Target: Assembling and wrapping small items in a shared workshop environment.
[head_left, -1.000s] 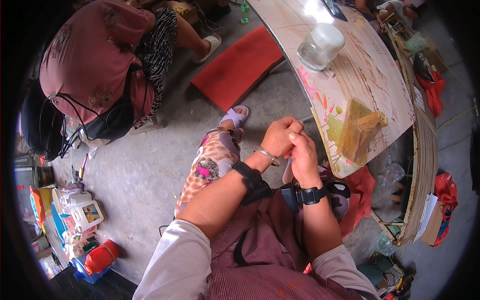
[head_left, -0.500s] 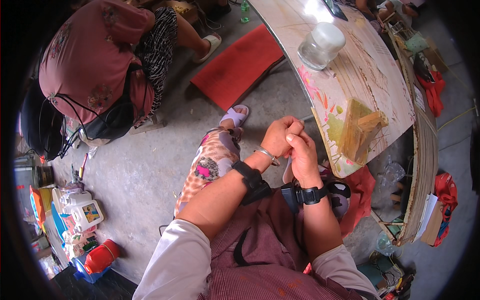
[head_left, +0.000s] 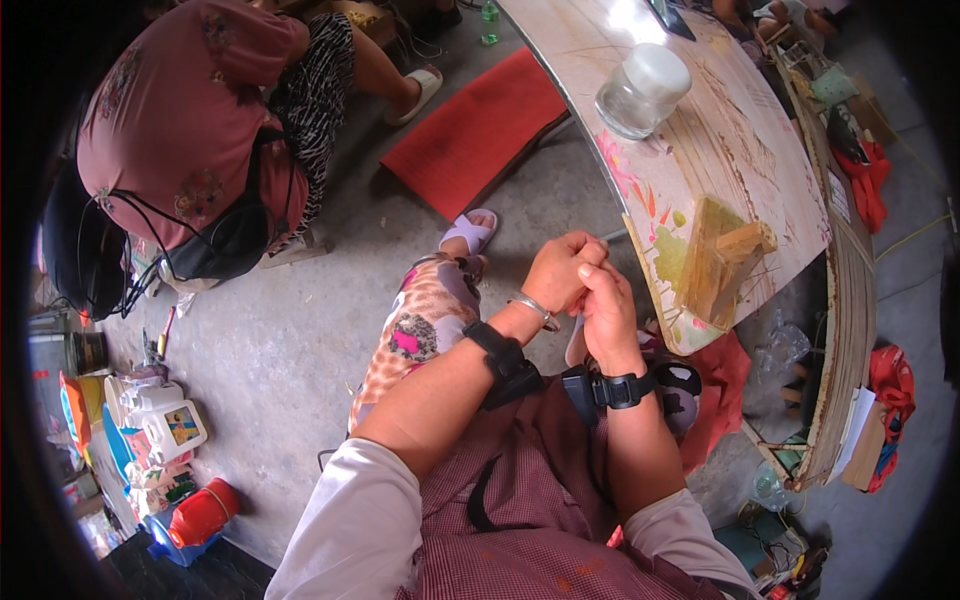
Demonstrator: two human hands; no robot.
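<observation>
My left hand [head_left: 558, 274] and my right hand [head_left: 608, 308] meet in front of my lap, just left of the table's near corner. The left fingers are curled in a closed grip, with a metal bangle [head_left: 535, 311] round that wrist. Against them press the right hand's thumb and bent fingers, also closed. Whatever lies between the hands, if anything, is hidden. Beside the hands, on the table [head_left: 715, 130], stands a wooden block [head_left: 712, 262] with an angled wooden piece [head_left: 745, 240] on it. Farther back is a clear jar with a white lid [head_left: 643, 92].
A red mat [head_left: 478, 130] lies on the floor ahead. At the left sits another person [head_left: 190, 130] in a pink top. Containers [head_left: 175, 430] and a red-and-blue jug [head_left: 200, 515] stand at lower left. Right of the table runs a wooden bench [head_left: 850, 330]; red cloth [head_left: 715, 395] hangs below the corner.
My right thumb has shifted slightly along the left fingers. Both hands stay together in almost the same place, and the things on the table have not moved.
</observation>
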